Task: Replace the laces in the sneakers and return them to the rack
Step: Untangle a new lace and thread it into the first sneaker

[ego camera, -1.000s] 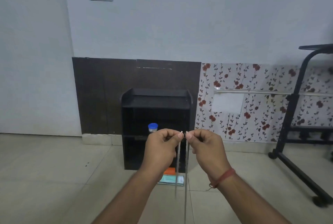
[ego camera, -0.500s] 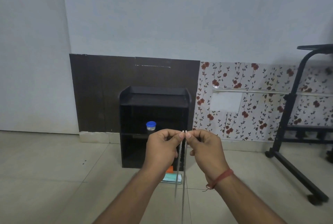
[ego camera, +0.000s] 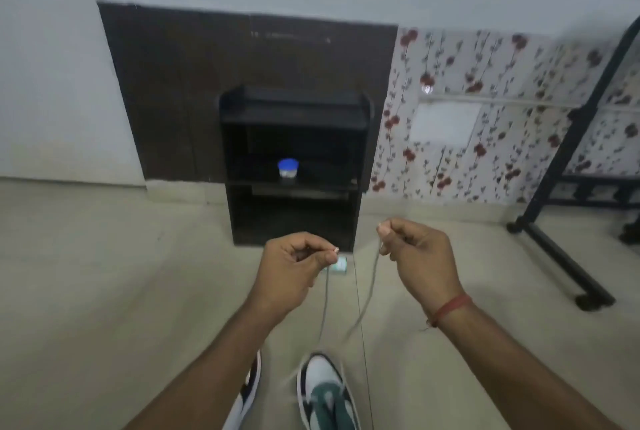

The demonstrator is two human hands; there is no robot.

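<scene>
Your two hands are raised apart at the centre of the frame, each pinching one end of a thin grey lace. Your left hand (ego camera: 294,268) holds its white-tipped end between thumb and forefinger; your right hand (ego camera: 417,256), with a red thread at the wrist, pinches the other end. The lace (ego camera: 372,277) hangs from both hands in two blurred strands toward the lower centre, where a white, black and green sneaker (ego camera: 327,391) sits on the tiled floor (ego camera: 104,291), cut off by the bottom edge. A second sneaker (ego camera: 251,391) lies just left of it, mostly hidden behind your left forearm. How the strands meet the shoe is too blurred to tell.

Above the hands, against the wall, stands the black rack (ego camera: 292,166). Its middle shelf holds one small jar with a blue lid (ego camera: 288,168); its contents cannot be made out. A small green packet (ego camera: 339,265) lies on the floor by the rack's foot, partly hidden by your left hand. At the right edge, a black metal stand (ego camera: 568,166) is cut off.
</scene>
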